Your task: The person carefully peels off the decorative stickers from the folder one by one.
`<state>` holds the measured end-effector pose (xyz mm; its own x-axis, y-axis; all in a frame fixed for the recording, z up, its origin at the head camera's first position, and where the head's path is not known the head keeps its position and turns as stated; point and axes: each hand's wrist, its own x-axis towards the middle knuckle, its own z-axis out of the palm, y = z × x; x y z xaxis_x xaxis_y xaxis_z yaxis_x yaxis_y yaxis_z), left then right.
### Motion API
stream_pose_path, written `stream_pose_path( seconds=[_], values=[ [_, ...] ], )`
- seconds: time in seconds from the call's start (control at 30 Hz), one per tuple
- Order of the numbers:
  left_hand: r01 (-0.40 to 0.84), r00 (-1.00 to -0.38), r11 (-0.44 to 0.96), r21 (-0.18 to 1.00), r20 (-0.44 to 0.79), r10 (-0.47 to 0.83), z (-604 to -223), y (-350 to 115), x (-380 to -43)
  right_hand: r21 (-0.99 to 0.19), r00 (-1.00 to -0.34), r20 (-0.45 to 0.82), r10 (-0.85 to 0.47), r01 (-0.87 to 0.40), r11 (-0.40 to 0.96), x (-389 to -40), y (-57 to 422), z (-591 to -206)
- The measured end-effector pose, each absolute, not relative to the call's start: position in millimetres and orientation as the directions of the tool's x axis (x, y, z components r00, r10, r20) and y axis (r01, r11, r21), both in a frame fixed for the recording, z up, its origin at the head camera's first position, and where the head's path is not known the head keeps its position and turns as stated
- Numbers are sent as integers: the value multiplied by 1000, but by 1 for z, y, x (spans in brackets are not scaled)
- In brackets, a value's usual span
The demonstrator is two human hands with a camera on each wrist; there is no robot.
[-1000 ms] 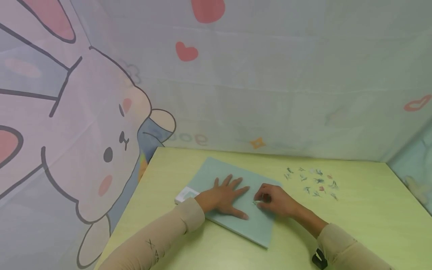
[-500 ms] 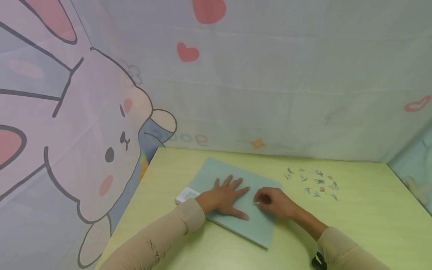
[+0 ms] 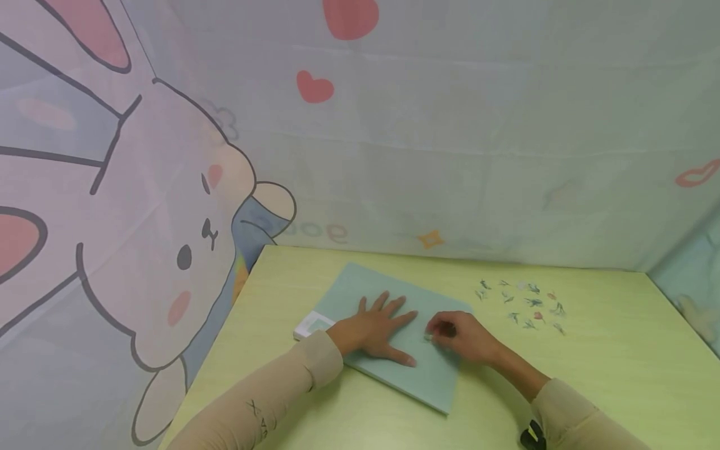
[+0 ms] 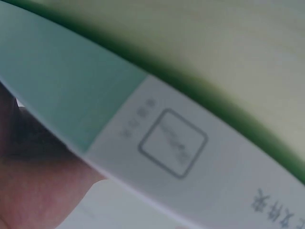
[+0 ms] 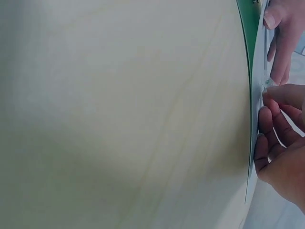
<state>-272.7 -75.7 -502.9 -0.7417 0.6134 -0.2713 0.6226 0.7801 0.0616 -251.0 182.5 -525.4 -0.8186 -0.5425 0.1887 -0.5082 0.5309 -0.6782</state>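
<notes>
A pale green file folder (image 3: 433, 381) lies at an angle on the table. Its white spine label with printed characters (image 4: 157, 143) fills much of the left wrist view. My left hand (image 3: 382, 328) rests flat on the cover, fingers spread. At the folder's right part, my right hand (image 3: 467, 337) pinches a small, light green flower sticker (image 3: 427, 338) between thumb and forefinger, right at the cover. From the right wrist, the sticker (image 5: 268, 85) shows at the fingertips, with the other fingers (image 5: 271, 129) curled against the cover. Most of the sticker is hidden.
Several small flower stickers (image 3: 533, 302), mostly blue-green with a few red, are spread over the yellow-green table (image 3: 619, 350) to the right of the folder. A white curtain (image 3: 450, 137) with printed hearts hangs behind, and a rabbit print (image 3: 140, 250) hangs at left.
My right hand has lowered slightly toward the cover, still pinching the sticker. My left hand stays spread in place on the folder.
</notes>
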Motion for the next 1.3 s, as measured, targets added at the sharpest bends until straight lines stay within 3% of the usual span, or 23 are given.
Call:
stream_pose_path(
  seconds=[0.53, 1.3],
  values=[
    [615, -742, 785, 82, -276, 610, -500, -75, -269, -696, -826, 245, -508, -515, 501, -249, 189, -526],
    [610, -742, 786, 101, -275, 611, -500, -75, -271, -765, -914, 144, -381, -347, 543, -253, 217, -507]
  ],
)
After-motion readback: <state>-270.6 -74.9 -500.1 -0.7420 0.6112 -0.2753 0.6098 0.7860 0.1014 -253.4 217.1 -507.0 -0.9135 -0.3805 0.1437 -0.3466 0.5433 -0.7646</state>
